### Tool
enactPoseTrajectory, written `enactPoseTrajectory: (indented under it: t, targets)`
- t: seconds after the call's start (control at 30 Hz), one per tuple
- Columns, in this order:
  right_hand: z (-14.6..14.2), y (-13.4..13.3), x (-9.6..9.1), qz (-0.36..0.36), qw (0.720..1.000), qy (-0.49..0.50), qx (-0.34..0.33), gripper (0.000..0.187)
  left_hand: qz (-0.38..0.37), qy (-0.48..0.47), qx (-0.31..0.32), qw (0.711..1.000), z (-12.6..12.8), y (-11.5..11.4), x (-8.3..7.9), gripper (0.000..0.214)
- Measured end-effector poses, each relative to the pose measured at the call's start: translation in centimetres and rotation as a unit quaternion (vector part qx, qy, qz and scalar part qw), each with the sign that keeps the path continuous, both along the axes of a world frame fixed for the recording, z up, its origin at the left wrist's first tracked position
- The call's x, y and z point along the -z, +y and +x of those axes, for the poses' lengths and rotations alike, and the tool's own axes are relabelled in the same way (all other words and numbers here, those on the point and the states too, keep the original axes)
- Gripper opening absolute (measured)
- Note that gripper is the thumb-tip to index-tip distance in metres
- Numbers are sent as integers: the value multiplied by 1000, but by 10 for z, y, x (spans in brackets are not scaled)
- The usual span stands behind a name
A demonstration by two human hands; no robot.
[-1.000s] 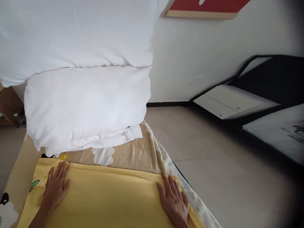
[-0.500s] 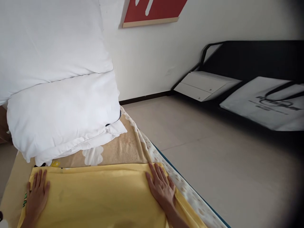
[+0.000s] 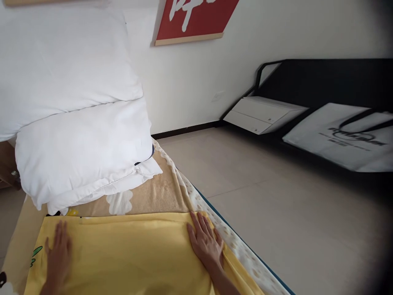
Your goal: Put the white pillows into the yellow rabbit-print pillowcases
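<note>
A yellow cloth (image 3: 129, 254) lies spread flat on a bed covered by a tan patterned sheet (image 3: 159, 192). My left hand (image 3: 59, 257) rests palm down on the cloth near its left edge, fingers stretched out and a little blurred. My right hand (image 3: 205, 242) lies flat on the cloth's far right corner, fingers apart and pointing away from me. Neither hand holds anything. Two white pillows (image 3: 82, 151) are stacked just beyond the cloth at the head of the bed.
Grey tiled floor (image 3: 260, 192) runs along the bed's right side. A black frame (image 3: 322, 82) against the wall carries a white box (image 3: 264, 114) and a white tote bag (image 3: 344, 135). A red wall picture (image 3: 196, 18) hangs above.
The view has swung to the right. My left hand has slid a little to the right on the cloth; my right hand has stayed flat at the right corner.
</note>
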State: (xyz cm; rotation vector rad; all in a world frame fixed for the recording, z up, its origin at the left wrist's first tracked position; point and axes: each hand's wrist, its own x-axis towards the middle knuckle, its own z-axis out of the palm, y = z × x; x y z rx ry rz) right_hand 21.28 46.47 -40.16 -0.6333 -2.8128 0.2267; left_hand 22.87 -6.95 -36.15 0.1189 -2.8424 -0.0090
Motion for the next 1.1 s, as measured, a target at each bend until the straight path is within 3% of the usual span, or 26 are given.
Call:
enactPoseTrajectory:
  t: [0.13, 0.23, 0.3, 0.37, 0.47, 0.57, 0.73, 0.87, 0.93, 1.0, 1.07, 1.1]
  targets:
    - [0, -2, -2, -8, 1000, 4, -1, 68, 8, -11, 262, 965, 73, 86, 42, 67]
    - [1, -3, -4, -12, 1000, -4, -1, 68, 10, -28, 331, 943, 103, 119, 61, 70]
    - [1, -4, -5, -11, 1000, -5, -4, 67, -3, -23, 351, 936, 98, 111, 57, 73]
    - [1, -4, -6, -11, 1000, -3, -3, 67, -22, -18, 356, 934, 80, 87, 43, 69]
    - [1, -5, -8, -14, 1000, 3, 0, 69, -30, -12, 280, 959, 53, 44, 22, 63]
    - [2, -7, -8, -18, 1000, 11, 0, 71, -26, -18, 206, 978, 44, 18, 16, 63]
    - [2, -7, -5, -28, 1000, 14, -2, 70, -30, -38, 195, 980, 47, 15, 18, 63]
    - [-9, -9, -19, -16, 1000, -1, 3, 69, -20, -39, 202, 978, 42, 19, 15, 63]
    - [-13, -30, -33, -13, 999, -10, 36, 69, 0, -33, 207, 978, 39, 19, 13, 63]
    - [-3, -77, -46, -7, 998, 11, 64, 69, 21, -23, 210, 977, 38, 19, 12, 64]
    - [23, -150, -51, 18, 997, 80, -11, 64, 27, -13, 214, 976, 38, 19, 11, 64]
    - [40, -191, -48, 38, 987, 103, -113, 59, 25, -7, 215, 976, 39, 20, 11, 64]
